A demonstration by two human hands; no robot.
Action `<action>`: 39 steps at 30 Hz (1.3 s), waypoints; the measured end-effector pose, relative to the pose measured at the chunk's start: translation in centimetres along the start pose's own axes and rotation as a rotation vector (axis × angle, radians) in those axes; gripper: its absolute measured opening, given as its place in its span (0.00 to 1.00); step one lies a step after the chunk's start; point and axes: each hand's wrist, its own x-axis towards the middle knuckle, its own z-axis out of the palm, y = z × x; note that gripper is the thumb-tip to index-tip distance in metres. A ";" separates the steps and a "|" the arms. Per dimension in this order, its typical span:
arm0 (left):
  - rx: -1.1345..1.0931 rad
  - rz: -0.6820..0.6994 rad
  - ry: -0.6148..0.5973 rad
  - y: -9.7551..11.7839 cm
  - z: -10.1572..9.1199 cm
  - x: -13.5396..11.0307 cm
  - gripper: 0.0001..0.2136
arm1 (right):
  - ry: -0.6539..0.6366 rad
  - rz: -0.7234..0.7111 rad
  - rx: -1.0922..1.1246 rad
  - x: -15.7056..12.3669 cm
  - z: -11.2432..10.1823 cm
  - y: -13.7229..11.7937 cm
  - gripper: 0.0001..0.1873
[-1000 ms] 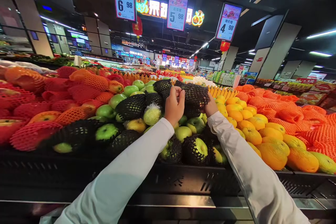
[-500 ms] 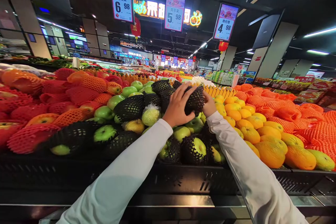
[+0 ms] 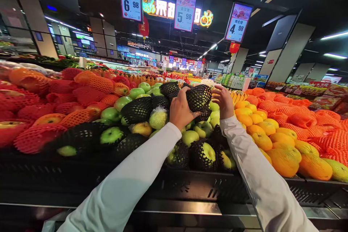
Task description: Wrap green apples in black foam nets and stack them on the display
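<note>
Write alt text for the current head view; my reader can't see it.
A person's left hand holds a round green fruit in a black mesh sleeve above piled green apples; the right hand is raised, open, beside it. Red-netted fruit lies at left, round oranges at right, under lit price signs.

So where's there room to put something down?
The metal strip shows bare between the white sleeves, below the black crate, though it looks narrow. Above, it's crowded: green apples, oranges, and the left hand holding netted fruit.
</note>
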 end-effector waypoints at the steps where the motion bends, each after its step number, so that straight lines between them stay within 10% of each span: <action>1: -0.012 -0.001 -0.007 0.0 0.0 0.0 0.42 | -0.070 -0.036 -0.023 -0.1 0.2 0.1 0.39; 8: 0.010 -0.065 -0.150 0.2 0.5 -0.3 0.41 | -0.473 -0.286 -0.284 -1.6 1.8 0.0 0.71; 22: -0.217 0.181 -0.144 0.0 1.1 -0.4 0.48 | -0.116 -0.100 -0.348 -1.3 0.9 0.2 0.33; 39: -0.336 0.032 -0.372 -0.2 1.2 -0.3 0.45 | -0.173 0.025 -0.356 -1.5 0.6 1.8 0.53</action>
